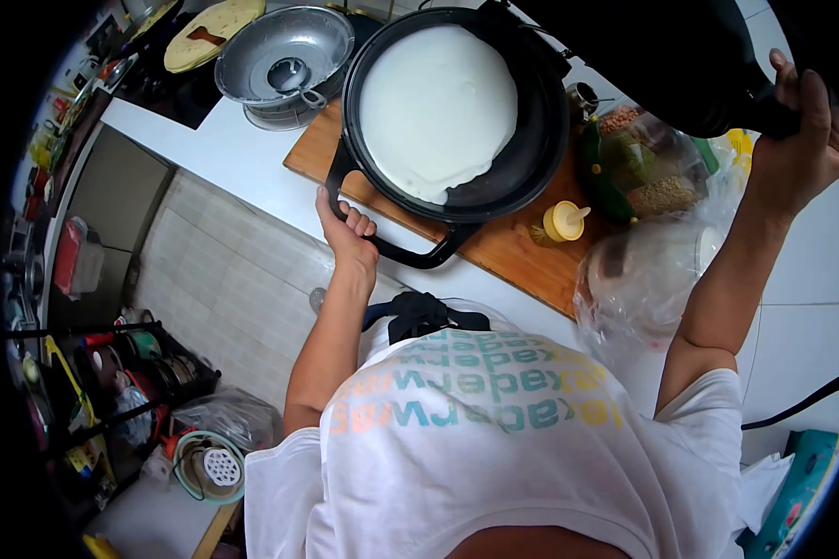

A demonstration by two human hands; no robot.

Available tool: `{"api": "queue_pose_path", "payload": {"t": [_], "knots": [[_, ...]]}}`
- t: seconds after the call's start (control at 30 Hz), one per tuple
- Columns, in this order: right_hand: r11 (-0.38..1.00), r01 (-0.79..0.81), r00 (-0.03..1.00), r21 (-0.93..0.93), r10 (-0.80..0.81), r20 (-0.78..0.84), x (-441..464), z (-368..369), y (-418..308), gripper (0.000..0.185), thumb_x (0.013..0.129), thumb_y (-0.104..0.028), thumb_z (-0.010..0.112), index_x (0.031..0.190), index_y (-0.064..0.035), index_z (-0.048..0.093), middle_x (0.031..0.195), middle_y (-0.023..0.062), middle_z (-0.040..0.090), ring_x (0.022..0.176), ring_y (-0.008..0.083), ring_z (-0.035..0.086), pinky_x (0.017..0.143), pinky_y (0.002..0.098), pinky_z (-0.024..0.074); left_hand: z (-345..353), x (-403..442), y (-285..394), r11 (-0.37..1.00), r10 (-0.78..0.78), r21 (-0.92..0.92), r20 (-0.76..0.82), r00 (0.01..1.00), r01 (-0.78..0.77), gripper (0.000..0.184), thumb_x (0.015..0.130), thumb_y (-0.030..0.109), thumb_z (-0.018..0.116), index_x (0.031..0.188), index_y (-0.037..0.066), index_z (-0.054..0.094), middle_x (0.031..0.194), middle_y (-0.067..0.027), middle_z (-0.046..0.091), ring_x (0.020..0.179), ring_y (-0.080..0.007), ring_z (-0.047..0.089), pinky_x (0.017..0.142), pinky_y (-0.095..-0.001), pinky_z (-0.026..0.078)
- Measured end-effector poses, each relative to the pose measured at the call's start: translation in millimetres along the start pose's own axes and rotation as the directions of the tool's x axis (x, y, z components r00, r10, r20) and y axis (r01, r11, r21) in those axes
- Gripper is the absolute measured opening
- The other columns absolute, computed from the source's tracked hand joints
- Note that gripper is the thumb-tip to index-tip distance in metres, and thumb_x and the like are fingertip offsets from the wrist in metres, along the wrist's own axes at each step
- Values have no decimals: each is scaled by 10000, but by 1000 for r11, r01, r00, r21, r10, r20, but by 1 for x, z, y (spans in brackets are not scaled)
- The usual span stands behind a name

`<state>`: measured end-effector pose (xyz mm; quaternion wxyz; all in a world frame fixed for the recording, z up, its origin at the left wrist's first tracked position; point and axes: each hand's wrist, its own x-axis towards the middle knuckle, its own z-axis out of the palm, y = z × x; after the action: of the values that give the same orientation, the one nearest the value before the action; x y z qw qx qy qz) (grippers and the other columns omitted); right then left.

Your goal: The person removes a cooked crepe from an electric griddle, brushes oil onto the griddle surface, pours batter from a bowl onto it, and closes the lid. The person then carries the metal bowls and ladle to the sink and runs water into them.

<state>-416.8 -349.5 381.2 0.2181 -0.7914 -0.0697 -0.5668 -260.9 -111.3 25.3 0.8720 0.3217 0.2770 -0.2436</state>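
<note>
In the head view, the left hand (350, 240) has its fingers clamped on the handle (421, 258) of a black pan (536, 140), which is over the wooden board (522, 247) with white batter (438, 107) inside. The right hand (806, 144) has its fingers around the grip (776, 116) of the lid (648, 56).

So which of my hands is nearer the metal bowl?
Left. Your left hand grips the black pan by its handle, in front and slightly right of the metal bowl; your right hand holds the raised lid, farther right, past the pan.
</note>
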Motion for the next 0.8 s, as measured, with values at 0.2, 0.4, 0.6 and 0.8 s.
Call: {"api": "queue_pose_path", "payload": {"t": [0.2,0.4,0.6,0.8], "knots": [[998,-13,997,54,17,-75,-11,9,9,133,769,-95,583,766,38,595,692,113,610,719,175,603,686,253,440,12,-10,2,1000,-14,19,13,1000,14,417,724,508,530,554,184,328,398,68,189,328,-72,156,349,-214,146],[980,-107,989,170,122,-82,-21,14,32,140,751,-84,617,817,38,595,715,90,606,651,112,559,638,206,426,25,-21,16,998,-25,61,42,999,23,416,729,505,519,542,182,336,388,67,199,325,-70,162,349,-213,154],[987,-140,986,84,147,-77,-21,53,27,179,747,-200,624,715,-52,527,605,-26,466,546,53,410,552,179,342,29,-16,16,996,-71,60,43,997,68,425,739,492,504,513,186,314,379,63,203,318,-77,175,349,-215,161],[967,-245,969,70,246,-16,-31,81,47,192,735,-208,634,691,-73,503,561,-60,423,508,30,365,486,170,294,21,8,5,989,-147,19,-23,989,148,422,736,494,499,512,187,317,378,58,206,319,-81,180,345,-219,166]]}}
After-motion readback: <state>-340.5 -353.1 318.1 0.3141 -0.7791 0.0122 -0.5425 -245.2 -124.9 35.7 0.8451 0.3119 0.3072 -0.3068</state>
